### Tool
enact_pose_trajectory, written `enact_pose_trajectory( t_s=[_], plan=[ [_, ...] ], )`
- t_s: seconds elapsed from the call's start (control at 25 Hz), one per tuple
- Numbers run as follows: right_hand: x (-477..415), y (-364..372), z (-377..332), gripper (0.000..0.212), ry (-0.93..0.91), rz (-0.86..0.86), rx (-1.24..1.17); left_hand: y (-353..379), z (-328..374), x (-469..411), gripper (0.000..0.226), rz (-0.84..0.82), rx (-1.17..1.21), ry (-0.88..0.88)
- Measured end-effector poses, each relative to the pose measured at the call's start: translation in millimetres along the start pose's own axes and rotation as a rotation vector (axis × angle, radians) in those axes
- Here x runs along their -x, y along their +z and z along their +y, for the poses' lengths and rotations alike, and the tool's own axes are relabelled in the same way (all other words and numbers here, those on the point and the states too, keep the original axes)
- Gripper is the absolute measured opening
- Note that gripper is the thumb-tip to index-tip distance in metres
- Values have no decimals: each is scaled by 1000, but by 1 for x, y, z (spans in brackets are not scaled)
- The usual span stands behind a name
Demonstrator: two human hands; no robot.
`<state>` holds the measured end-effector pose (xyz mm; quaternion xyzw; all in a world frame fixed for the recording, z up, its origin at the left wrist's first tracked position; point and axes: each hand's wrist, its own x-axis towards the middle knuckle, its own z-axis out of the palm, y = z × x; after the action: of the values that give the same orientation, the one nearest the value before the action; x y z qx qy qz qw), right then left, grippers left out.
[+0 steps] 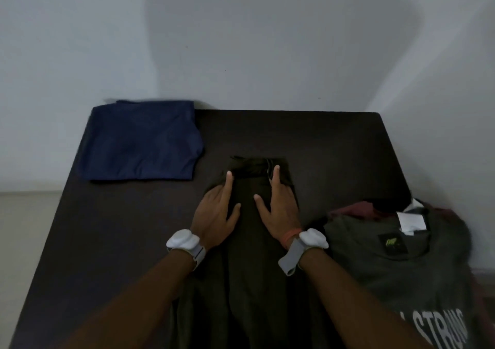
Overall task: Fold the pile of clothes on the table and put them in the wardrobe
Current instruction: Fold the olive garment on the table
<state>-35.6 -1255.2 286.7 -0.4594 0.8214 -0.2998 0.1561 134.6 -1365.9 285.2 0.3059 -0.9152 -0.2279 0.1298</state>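
Head view: narrow, creased dark olive garment (pixel 249 281) under flat, straight-fingered left hand (pixel 217 214) and right hand (pixel 280 209).

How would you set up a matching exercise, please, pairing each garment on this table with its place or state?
Things:
1. navy garment
2. dark olive garment
3. grey T-shirt
4. maroon garment

Places or states:
A. on top of the pile at the right
B. folded, at the far left corner of the table
C. pressed flat under the left hand and right hand
D. mostly covered, only its far edge showing

Pairs: 1-B, 2-C, 3-A, 4-D
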Motion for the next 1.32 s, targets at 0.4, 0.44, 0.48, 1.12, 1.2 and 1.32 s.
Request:
enact_pose_trajectory(
  t_s=[0.4,0.44,0.48,1.12,1.2,1.32],
  plan=[
    [-129,16,31,57,-185,34,212,7,-46,-121,62,-52,-177,45],
    [-133,18,31,57,-178,28,233,8,-47,-125,62,-54,-193,40],
    [-136,19,30,57,-162,19,266,8,-48,-129,63,-60,-215,44],
    [54,3,-25,58,241,83,156,3,19,49,59,-34,-239,-101],
    [82,-4,-29,58,354,115,86,-8,16,78,65,-24,-238,-167],
    [115,-8,-40,46,588,58,-164,-29,23,108,74,-29,-139,-385]
  ],
)
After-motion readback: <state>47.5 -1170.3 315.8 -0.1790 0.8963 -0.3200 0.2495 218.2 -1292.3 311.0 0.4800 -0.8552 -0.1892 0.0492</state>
